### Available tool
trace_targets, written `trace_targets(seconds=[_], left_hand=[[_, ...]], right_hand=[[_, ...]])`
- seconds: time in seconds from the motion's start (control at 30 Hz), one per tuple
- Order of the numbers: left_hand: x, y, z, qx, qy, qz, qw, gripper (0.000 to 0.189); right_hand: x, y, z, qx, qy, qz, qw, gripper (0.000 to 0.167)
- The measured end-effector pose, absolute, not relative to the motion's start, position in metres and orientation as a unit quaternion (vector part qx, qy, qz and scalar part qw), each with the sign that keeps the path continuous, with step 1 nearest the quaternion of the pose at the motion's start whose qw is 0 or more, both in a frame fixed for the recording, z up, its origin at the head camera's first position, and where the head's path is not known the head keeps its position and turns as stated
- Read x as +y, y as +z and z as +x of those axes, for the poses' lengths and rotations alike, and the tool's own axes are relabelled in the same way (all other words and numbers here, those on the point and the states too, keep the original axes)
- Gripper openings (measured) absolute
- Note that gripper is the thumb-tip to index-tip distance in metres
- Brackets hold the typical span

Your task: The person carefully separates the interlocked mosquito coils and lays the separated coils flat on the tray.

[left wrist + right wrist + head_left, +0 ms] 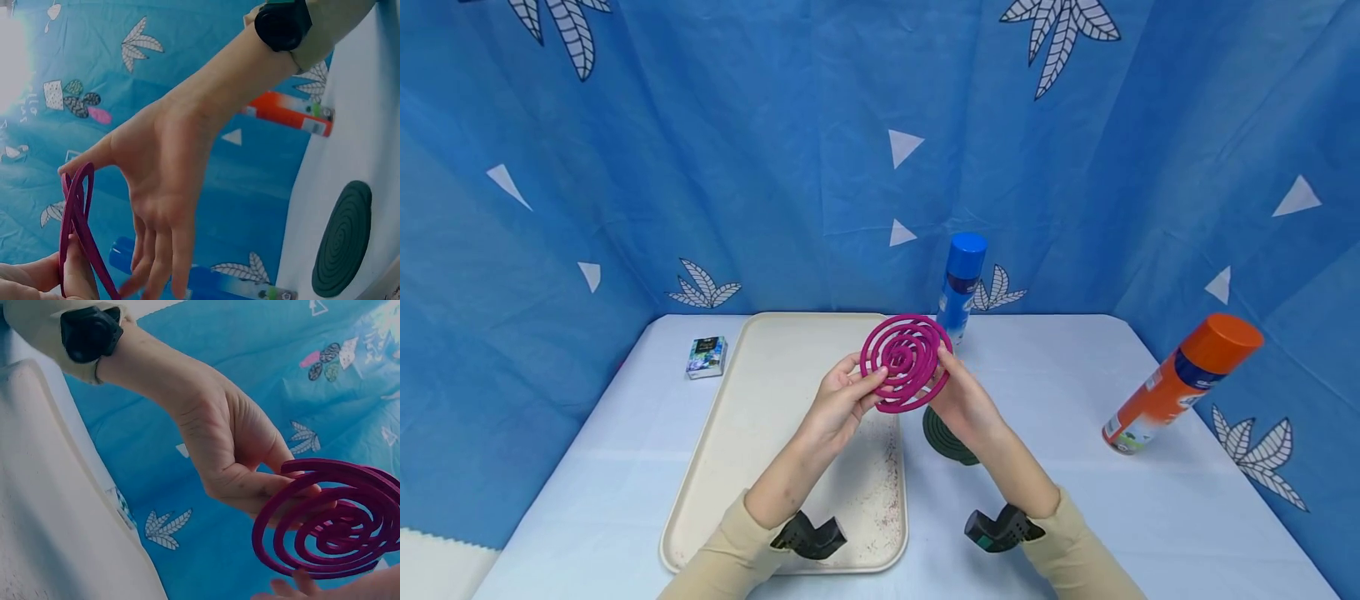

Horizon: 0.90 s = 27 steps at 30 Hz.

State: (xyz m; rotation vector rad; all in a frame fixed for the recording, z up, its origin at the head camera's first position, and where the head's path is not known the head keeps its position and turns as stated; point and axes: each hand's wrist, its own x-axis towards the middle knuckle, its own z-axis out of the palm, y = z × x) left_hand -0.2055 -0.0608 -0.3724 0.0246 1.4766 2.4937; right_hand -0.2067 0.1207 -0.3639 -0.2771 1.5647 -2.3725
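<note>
A magenta mosquito coil (901,360), its spiral strands spread apart and overlapping, is held up above the tray's right edge. My left hand (838,400) pinches it from the left between thumb and fingers, as the right wrist view of this hand (219,444) shows. On the other side my right hand (966,400) touches the coil's edge with its thumb; in the left wrist view this hand (165,169) has its fingers stretched out straight, fingertips close to the coil (78,212). Below the right hand a dark green mosquito coil (942,437) lies flat on the table, partly hidden.
A cream tray (775,467) lies left of centre on the white-covered table (1045,383). Beyond its left edge stands a small box (706,358). A blue spray can (958,287) stands at the back, an orange spray can (1180,383) at the right. Blue curtains (820,167) enclose the table.
</note>
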Motion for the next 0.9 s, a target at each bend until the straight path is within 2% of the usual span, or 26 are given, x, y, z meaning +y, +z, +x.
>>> trace_targets(seconds=[0.2,0.33,0.4,0.5,0.57,0.7,0.9], left_hand=[[-0.061,-0.369,-0.202,0.498,0.856,0.008,0.136,0.035],[-0.062,-0.364,-0.199,0.501,0.853,0.008,0.143,0.037],[-0.064,-0.361,-0.199,0.503,0.854,0.006,0.128,0.036],[-0.069,-0.357,-0.2,0.512,0.854,0.005,0.096,0.035],[-0.073,-0.355,-0.202,0.515,0.853,0.003,0.081,0.035],[-0.081,-0.353,-0.206,0.521,0.85,0.001,0.077,0.037],[-0.086,-0.35,-0.206,0.525,0.847,0.01,0.084,0.042]], right_hand=[[0.123,-0.369,-0.21,0.514,-0.823,-0.165,0.177,0.068],[0.124,-0.371,-0.214,0.508,-0.829,-0.146,0.183,0.076],[0.125,-0.371,-0.217,0.5,-0.839,-0.118,0.18,0.067],[0.126,-0.373,-0.222,0.507,-0.843,-0.081,0.16,0.043],[0.127,-0.374,-0.225,0.521,-0.838,-0.068,0.148,0.033],[0.128,-0.376,-0.228,0.555,-0.819,-0.057,0.137,0.029],[0.13,-0.375,-0.228,0.557,-0.815,-0.068,0.149,0.022]])
